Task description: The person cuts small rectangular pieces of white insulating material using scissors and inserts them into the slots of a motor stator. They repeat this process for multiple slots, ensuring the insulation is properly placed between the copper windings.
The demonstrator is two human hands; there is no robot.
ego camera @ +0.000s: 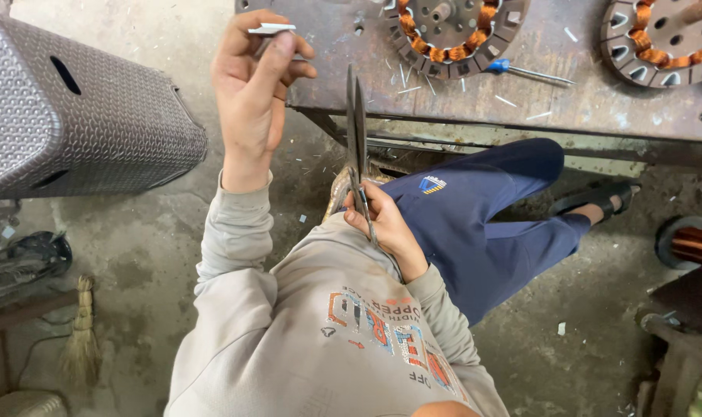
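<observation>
A grey textured stool [81, 108] stands far left on the floor, a small broom [81, 340] lying below it. The left hand [254, 77] is raised, pinching a thin white strip [272, 28] between thumb and fingers. The right hand [382, 220] grips the handles of long scissors [356, 131], blades pointing up and pressed together. On the metal desk [583, 100] beyond lie two copper-wound stators [455, 31] and a blue-handled screwdriver [525, 71].
</observation>
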